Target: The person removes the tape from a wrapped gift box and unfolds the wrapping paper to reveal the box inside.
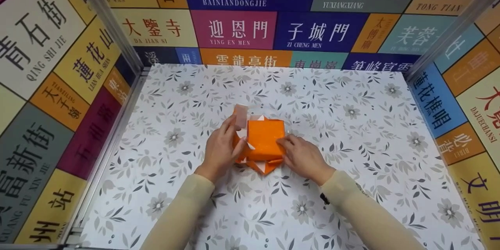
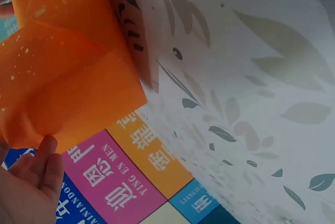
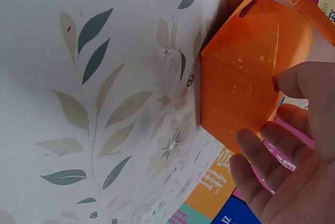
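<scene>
Between the two hands a boxy shape of folded orange paper [image 1: 266,134] lies on the table, with gold flecks and white undersides on its flaps. A pointed flap [image 1: 266,167] sticks out toward the person. On the left side, the left hand [image 1: 223,146] pinches a raised flap, and its fingertips dent the paper [image 2: 68,88] in the left wrist view. The right hand [image 1: 302,154] is at the right edge, its thumb and index finger pinching the paper [image 3: 241,77]; the other fingers curl loosely. Whether anything lies inside the paper cannot be seen.
The table [image 1: 187,211] has a white cover printed with grey leaves and flowers. Colourful panels [image 1: 234,29] with street names stand upright behind it and along both sides. A small dark item [image 1: 324,198] shows beside the right sleeve.
</scene>
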Tool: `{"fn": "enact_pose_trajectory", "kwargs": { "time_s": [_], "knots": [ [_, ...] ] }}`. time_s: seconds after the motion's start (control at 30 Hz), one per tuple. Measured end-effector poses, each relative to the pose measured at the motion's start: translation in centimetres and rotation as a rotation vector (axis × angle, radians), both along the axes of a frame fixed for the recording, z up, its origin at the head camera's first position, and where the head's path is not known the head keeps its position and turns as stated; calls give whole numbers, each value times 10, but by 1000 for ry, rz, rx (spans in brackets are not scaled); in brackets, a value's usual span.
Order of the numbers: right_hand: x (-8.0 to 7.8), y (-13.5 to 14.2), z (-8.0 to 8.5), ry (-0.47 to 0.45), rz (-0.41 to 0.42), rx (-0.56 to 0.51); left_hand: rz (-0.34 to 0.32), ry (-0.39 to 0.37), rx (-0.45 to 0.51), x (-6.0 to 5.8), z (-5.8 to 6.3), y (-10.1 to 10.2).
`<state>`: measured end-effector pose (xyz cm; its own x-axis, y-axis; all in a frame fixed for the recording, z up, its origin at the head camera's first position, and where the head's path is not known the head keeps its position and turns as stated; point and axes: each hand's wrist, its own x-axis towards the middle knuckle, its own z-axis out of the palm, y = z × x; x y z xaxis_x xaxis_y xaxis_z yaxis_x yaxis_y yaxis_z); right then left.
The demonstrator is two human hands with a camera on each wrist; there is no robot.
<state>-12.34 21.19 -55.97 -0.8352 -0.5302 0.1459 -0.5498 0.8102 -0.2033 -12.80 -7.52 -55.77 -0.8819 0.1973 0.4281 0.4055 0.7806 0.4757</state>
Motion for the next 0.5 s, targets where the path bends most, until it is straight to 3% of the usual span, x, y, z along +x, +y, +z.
{"fn": "enact_pose_trajectory", "kwargs": {
  "time_s": [0.2, 0.5],
  "knots": [
    [0, 1, -2, 17, -5, 28, 54, -45, 40, -1, -1, -8],
    [-1, 1, 1, 28, -11, 56, -46, -40, 131, -4, -4, -37]
  ]
}}
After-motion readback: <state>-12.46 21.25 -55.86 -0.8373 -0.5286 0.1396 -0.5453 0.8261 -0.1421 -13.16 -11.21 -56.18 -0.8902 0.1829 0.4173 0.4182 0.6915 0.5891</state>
